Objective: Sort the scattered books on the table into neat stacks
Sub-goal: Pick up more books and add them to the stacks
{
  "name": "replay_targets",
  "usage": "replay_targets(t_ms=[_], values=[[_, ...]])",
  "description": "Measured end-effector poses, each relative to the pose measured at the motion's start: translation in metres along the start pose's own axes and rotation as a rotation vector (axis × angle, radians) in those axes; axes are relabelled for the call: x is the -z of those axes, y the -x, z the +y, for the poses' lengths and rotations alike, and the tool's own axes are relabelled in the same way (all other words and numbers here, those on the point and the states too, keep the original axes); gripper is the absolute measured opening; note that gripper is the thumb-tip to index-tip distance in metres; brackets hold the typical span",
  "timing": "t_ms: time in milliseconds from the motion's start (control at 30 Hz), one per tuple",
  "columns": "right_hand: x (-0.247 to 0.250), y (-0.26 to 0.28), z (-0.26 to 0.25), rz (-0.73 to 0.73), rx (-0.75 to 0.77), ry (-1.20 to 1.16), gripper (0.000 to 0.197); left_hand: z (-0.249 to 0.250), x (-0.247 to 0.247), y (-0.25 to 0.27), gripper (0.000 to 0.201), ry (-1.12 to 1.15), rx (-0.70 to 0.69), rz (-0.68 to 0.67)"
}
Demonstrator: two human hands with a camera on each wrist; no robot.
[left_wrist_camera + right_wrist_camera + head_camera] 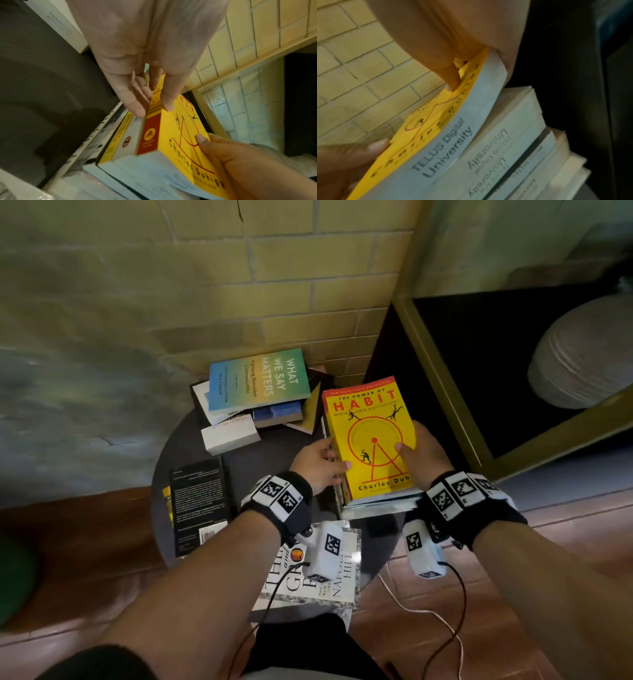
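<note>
A yellow book (pixel 370 436), "The Power of Habit", lies on top of a stack of books (pixel 376 505) at the right of the round dark table (pixel 281 453). My left hand (pixel 334 457) pinches its spine edge, thumb on the cover and fingers (pixel 135 105) along the spine. My right hand (pixel 411 446) grips the opposite page edge with its thumb (pixel 452 81) on the cover and fingers underneath. In the right wrist view the yellow book (pixel 428 121) bows upward off the stack (pixel 513 142) at the gripped side.
A messy pile (pixel 260 392) topped by a blue-green book sits at the back by the brick wall. A black book (pixel 198 505) lies at the left, a white hardback (pixel 339 573) at the front edge. A gold-framed dark cabinet (pixel 445 378) stands to the right.
</note>
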State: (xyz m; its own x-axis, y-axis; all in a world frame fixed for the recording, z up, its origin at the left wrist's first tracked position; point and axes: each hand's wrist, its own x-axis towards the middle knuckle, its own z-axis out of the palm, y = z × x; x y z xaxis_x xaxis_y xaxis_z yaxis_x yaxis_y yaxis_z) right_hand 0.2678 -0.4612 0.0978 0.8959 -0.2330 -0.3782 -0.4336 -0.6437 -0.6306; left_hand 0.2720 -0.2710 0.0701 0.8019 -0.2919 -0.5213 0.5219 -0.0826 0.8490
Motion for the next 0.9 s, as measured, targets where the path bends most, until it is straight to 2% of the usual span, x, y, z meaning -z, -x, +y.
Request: replay_targets(t_ms=[100, 267, 467, 633, 900], values=[[-0.002, -0.003, 0.001, 0.003, -0.03, 0.036, 0.055, -0.003, -0.001, -0.003, 0.045, -0.108, -0.026, 0.023], [-0.002, -0.01, -0.001, 0.014, -0.009, 0.069, 0.053, -0.008, -0.001, -0.01, 0.038, -0.262, -0.049, 0.06], [-0.003, -0.009, -0.002, 0.0, -0.057, 0.244, 0.063, -0.008, 0.001, -0.015, 0.054, -0.424, -0.065, 0.038], [-0.005, -0.007, -0.002, -0.023, -0.036, 0.304, 0.061, 0.0, 0.0, -0.02, 0.059, -0.573, -0.033, 0.014], [-0.001, -0.008, -0.002, -0.071, -0.043, 0.255, 0.061, -0.011, -0.007, -0.019, 0.063, -0.463, -0.04, 0.095]])
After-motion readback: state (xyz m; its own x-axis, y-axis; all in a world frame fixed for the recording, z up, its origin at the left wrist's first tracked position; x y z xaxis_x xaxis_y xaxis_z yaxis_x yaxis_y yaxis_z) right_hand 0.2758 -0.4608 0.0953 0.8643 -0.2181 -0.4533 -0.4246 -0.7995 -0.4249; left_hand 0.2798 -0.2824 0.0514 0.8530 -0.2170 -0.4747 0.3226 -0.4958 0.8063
